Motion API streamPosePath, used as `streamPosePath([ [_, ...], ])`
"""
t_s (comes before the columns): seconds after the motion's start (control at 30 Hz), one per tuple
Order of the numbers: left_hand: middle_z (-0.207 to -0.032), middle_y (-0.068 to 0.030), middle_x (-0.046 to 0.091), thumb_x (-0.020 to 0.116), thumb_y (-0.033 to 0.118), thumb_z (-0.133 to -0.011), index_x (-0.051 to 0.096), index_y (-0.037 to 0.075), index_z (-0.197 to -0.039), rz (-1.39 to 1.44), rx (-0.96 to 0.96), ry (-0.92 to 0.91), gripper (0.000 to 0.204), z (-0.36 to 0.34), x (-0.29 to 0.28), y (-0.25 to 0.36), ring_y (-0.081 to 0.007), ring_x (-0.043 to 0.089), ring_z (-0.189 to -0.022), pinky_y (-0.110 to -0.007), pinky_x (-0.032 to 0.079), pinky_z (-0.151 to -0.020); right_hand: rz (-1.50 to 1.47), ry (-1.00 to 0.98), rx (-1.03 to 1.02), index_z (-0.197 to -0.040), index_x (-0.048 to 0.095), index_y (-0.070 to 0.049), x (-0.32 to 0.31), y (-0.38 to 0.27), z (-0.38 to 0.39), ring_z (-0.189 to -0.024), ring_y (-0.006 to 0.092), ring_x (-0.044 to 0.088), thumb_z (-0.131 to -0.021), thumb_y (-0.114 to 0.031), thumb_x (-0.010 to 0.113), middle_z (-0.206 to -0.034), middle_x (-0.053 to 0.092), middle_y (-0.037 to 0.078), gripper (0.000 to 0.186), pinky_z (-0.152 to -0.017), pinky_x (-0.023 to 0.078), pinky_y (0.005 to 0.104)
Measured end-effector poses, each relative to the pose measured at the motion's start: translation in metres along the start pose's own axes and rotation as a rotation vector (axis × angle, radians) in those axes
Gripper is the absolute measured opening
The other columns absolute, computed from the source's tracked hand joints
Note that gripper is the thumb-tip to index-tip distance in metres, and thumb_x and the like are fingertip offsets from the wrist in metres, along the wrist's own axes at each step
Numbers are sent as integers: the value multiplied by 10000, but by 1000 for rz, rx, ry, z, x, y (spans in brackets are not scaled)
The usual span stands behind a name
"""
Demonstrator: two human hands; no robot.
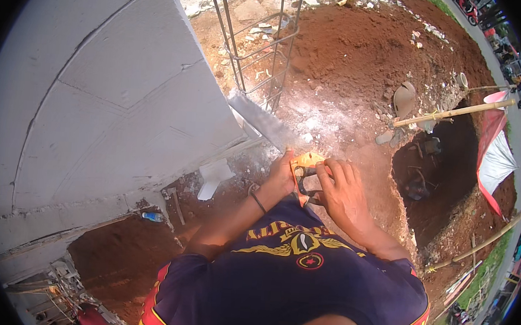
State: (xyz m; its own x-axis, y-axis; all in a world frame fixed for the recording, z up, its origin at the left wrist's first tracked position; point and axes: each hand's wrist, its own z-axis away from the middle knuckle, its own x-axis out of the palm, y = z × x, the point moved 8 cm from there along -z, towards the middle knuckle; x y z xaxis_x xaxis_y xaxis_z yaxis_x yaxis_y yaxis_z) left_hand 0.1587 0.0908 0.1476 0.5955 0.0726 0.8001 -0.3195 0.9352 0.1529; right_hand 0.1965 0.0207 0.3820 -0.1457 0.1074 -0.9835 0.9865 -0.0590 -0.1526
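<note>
A hand saw with an orange and black handle [300, 160] is held in front of my chest. Its grey blade [258, 115] points away to the left and meets the edge of a pale block [246, 126] at the end of the wall; motion smears part of the blade. My left hand [280, 175] is closed at the left side of the handle, thumb up. On the opposite side, my right hand [342, 186] has its fingers curled over the handle's top. Some fingertips of both hands are hidden.
A grey block wall [120, 92] fills the left side. Beyond the blade stands a steel rebar cage [241, 55]. To the right lies a deep pit [432, 174], with a bamboo pole [457, 112] across its edge and a red soil mound [353, 48] behind.
</note>
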Motion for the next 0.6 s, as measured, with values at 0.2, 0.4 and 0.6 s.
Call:
streamPosePath([
  [0.2,-1086,-210,620,417,230,-1043,481,-66,-1153,-40,-44,166,322,2,-7,-5,-343,674,-946,-491,576,-831,173,-249,-291,-1134,571,22,27,-23,28,-856,250,615,-796,-102,572,-848,582,110,360,-1003,420,416],
  [0.4,-1151,-181,637,387,255,-1040,505,-53,-1207,-108,-59,16,369,50,18,5,-279,660,-974,-442,549,-884,112,-359,-369,-983,611,26,10,-36,20,-753,248,642,-747,-89,583,-747,589,117,265,-965,430,401],
  [0.6,-1126,-170,646,321,359,-1054,523,-21,-1226,-341,-39,16,464,75,37,33,-234,669,-935,-344,582,-763,-26,-370,-326,-1039,618,28,-24,-51,-15,-804,262,651,-690,-83,638,-796,612,127,367,-975,406,431],
])
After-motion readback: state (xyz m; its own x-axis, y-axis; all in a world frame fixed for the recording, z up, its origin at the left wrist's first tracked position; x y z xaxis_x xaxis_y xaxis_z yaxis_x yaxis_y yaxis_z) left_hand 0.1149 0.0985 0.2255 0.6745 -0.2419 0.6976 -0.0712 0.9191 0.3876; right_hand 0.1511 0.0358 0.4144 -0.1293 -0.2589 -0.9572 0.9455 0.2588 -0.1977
